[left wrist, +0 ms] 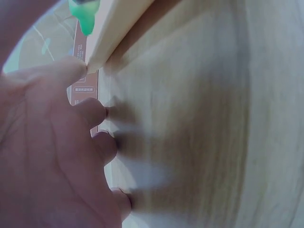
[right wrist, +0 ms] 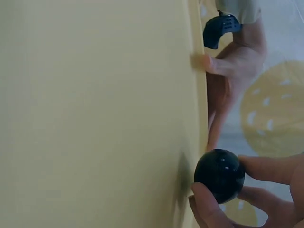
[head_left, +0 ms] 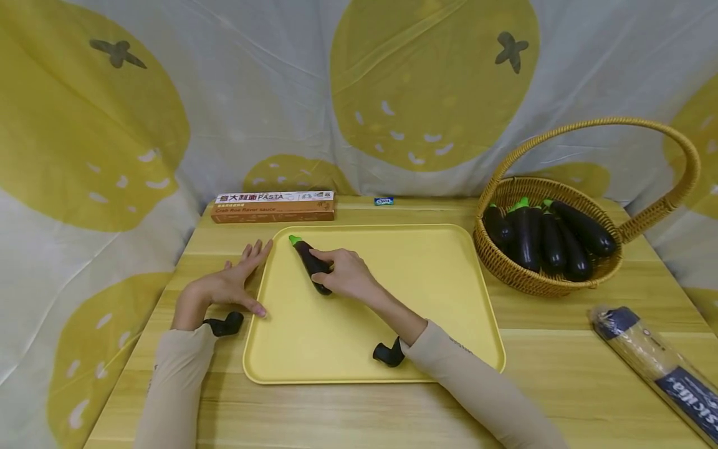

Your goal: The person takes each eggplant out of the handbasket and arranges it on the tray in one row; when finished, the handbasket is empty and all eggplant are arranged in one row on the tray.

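Note:
A dark purple eggplant [head_left: 311, 264] with a green stem lies slanted over the left part of the yellow tray [head_left: 392, 368], stem toward the tray's far left corner. My right hand [head_left: 348, 274] pinches its thick end between thumb and fingers; in the right wrist view the eggplant's round dark end [right wrist: 219, 175] shows between the fingertips. At the tray's left edge my left hand [head_left: 230, 285] spreads its fingers, thumb and fingertips touching the rim. In the left wrist view the left hand [left wrist: 52, 137] has its fingertips down on the wooden table and holds nothing.
A wicker basket [head_left: 521, 284] with a tall handle holds several eggplants [head_left: 552, 243] at the right. Behind the tray lie a pasta box [head_left: 273, 207] and a small blue packet [head_left: 384, 201]. A bag of dry noodles [head_left: 656, 368] lies at the right front.

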A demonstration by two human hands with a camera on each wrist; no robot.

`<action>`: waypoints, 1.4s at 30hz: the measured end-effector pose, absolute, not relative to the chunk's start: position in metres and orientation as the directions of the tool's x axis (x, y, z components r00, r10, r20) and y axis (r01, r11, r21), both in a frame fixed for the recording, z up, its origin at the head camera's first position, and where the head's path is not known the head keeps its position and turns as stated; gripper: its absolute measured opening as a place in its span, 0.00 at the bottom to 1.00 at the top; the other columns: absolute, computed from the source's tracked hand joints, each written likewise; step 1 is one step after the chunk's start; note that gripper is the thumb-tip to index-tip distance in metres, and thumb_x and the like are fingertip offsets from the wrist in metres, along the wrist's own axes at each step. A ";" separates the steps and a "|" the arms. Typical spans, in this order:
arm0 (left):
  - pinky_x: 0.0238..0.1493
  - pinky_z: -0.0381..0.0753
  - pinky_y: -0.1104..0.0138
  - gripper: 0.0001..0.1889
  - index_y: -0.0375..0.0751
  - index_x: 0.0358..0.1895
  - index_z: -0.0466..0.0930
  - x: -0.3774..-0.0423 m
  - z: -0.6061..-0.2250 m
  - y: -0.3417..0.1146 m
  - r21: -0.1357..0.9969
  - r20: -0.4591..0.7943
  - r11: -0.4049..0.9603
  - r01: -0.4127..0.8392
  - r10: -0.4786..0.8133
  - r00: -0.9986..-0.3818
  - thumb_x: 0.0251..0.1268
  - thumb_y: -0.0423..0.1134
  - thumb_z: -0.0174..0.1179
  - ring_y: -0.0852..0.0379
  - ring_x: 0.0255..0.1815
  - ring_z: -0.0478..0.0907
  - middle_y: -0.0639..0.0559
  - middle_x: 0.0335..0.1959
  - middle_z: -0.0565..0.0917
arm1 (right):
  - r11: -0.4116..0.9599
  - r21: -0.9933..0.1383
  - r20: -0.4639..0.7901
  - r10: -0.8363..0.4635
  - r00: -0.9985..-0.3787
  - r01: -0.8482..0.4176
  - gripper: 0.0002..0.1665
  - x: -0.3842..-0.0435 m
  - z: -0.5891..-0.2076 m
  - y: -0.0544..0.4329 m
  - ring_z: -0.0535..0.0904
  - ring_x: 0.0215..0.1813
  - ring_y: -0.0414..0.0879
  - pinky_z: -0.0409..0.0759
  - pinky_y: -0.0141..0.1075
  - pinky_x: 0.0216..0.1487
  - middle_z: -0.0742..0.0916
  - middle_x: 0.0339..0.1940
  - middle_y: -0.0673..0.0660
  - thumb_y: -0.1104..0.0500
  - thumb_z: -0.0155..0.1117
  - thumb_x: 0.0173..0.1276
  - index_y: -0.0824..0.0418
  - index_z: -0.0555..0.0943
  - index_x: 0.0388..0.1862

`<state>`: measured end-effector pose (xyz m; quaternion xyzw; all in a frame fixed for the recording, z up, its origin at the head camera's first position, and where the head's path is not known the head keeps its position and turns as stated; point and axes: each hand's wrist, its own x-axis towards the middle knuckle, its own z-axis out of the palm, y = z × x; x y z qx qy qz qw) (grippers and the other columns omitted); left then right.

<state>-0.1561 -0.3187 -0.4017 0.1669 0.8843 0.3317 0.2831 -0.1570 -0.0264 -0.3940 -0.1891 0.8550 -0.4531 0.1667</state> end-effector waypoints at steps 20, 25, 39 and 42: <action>0.71 0.20 0.24 0.79 0.46 0.85 0.22 -0.157 -0.401 -0.322 0.688 -0.389 0.719 0.101 0.483 -0.785 0.43 0.50 0.85 0.28 0.81 0.13 0.31 0.82 0.19 | 0.559 -0.793 -0.146 -0.560 -0.816 -0.242 0.38 -0.164 -0.398 -0.050 0.69 0.38 0.45 0.67 0.29 0.32 0.81 0.61 0.68 0.55 0.64 0.75 0.52 0.65 0.81; 0.72 0.20 0.24 0.79 0.47 0.85 0.23 -0.157 -0.400 -0.322 0.677 -0.396 0.730 0.095 0.470 -0.789 0.43 0.50 0.85 0.29 0.82 0.13 0.32 0.82 0.19 | 0.485 -0.841 -0.123 -0.602 -0.789 -0.239 0.38 -0.164 -0.399 -0.049 0.68 0.25 0.40 0.66 0.26 0.26 0.85 0.40 0.62 0.59 0.64 0.75 0.58 0.65 0.81; 0.71 0.19 0.24 0.79 0.45 0.85 0.24 -0.155 -0.400 -0.317 0.687 -0.395 0.721 0.095 0.480 -0.783 0.42 0.50 0.85 0.28 0.81 0.14 0.30 0.82 0.20 | 0.454 -0.854 -0.120 -0.646 -0.754 -0.253 0.42 -0.164 -0.403 -0.060 0.66 0.17 0.36 0.63 0.25 0.21 0.81 0.25 0.52 0.58 0.68 0.74 0.61 0.62 0.82; 0.71 0.20 0.23 0.79 0.45 0.85 0.24 -0.155 -0.400 -0.317 0.686 -0.393 0.721 0.099 0.481 -0.784 0.42 0.50 0.85 0.27 0.81 0.14 0.30 0.82 0.20 | 0.456 -0.854 -0.121 -0.645 -0.755 -0.252 0.42 -0.164 -0.404 -0.061 0.65 0.16 0.36 0.62 0.25 0.21 0.82 0.26 0.55 0.57 0.68 0.74 0.60 0.62 0.82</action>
